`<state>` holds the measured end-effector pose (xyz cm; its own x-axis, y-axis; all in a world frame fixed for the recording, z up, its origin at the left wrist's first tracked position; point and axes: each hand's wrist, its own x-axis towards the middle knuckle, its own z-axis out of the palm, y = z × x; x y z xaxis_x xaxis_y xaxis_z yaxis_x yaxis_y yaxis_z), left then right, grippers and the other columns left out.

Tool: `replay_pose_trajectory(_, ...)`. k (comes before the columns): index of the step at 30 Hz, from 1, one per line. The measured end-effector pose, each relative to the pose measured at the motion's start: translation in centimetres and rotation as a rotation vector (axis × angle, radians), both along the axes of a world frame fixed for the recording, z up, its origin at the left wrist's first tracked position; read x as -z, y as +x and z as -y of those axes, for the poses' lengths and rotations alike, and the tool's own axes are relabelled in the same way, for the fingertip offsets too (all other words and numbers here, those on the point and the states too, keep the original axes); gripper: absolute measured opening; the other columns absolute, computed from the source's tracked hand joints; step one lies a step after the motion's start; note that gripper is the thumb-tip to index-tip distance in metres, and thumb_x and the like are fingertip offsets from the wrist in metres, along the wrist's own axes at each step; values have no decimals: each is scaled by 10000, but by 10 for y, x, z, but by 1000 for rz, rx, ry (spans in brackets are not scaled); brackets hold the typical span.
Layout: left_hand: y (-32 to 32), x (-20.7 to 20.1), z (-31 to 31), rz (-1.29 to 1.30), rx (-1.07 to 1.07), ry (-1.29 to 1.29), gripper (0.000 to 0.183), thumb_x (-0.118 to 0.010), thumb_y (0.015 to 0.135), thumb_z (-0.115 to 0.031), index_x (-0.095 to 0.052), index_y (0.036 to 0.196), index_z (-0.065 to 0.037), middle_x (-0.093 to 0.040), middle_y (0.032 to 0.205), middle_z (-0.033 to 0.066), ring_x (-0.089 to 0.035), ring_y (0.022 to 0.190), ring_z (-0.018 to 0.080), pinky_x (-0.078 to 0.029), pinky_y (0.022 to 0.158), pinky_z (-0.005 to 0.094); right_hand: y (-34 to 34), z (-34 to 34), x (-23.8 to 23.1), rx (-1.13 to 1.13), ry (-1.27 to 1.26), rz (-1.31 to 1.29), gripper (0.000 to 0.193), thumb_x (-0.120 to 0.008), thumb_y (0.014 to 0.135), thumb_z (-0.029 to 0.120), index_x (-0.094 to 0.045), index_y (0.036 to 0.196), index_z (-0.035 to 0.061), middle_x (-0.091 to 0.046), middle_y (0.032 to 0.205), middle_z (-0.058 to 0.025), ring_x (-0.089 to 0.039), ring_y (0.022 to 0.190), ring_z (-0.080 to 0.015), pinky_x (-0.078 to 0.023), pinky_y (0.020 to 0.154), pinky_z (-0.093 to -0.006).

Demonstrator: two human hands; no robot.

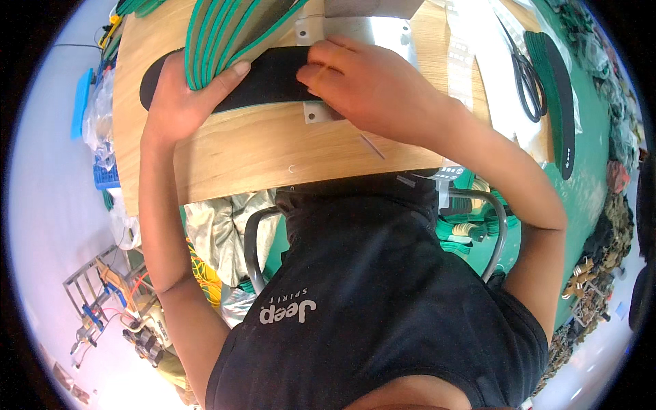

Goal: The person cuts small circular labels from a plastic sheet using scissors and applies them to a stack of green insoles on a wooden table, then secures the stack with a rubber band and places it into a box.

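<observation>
A long black insole (pixel 270 75) with a thin green edge lies crosswise over the table in front of me. My left hand (pixel 179 102) is closed around its left part and around a fanned bundle of green-edged insoles (pixel 225 34) that rises away from me. The left thumb presses down on the black face. At the insole's right end, my right hand (pixel 359 82) is closed, its curled fingers on the black surface; the thumb and whatever lies beneath the fingers are hidden. A pale sheet (pixel 383 34) with dark dots at its corners lies under the insole and right hand.
The wooden table (pixel 273 150) ends just before my body. At right are a black cable loop (pixel 526 85), strips of clear labels (pixel 461 61) and a stack of green-and-black insoles (pixel 557 102). More insoles (pixel 471 225) sit below the table edge, beside a metal chair frame (pixel 502 232).
</observation>
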<state>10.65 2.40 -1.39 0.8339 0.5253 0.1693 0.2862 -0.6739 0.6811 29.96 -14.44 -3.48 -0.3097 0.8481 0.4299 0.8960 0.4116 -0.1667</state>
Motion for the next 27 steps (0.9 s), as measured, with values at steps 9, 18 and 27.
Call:
replay_pose_trajectory(9,-5,4,-5,35,79,-5,296,-721,811,-243,-656,987,-14,-610,710,62,-510,638,129,-434,640,294,13,6,3,-51,-67,147,113,-587,727,108,-589,812,33,-555,894,-74,-551,942,-240,-513,779,-315)
replay_pose_trajectory(18,-13,14,-16,-49,34,-99,446,-761,788,-217,-585,1138,-6,-652,1061,88,-587,949,172,-456,862,313,19,7,-5,-108,-124,160,127,-597,689,119,-593,784,35,-546,859,-50,-542,924,-217,-501,752,-281)
replay_pose_trajectory(27,-17,18,-20,-67,21,-67,444,-767,786,-207,-590,1144,-14,-658,1066,86,-594,950,157,-463,867,316,5,-10,-5,-185,-103,157,132,-599,671,111,-606,779,36,-536,839,-51,-542,920,-215,-508,738,-290)
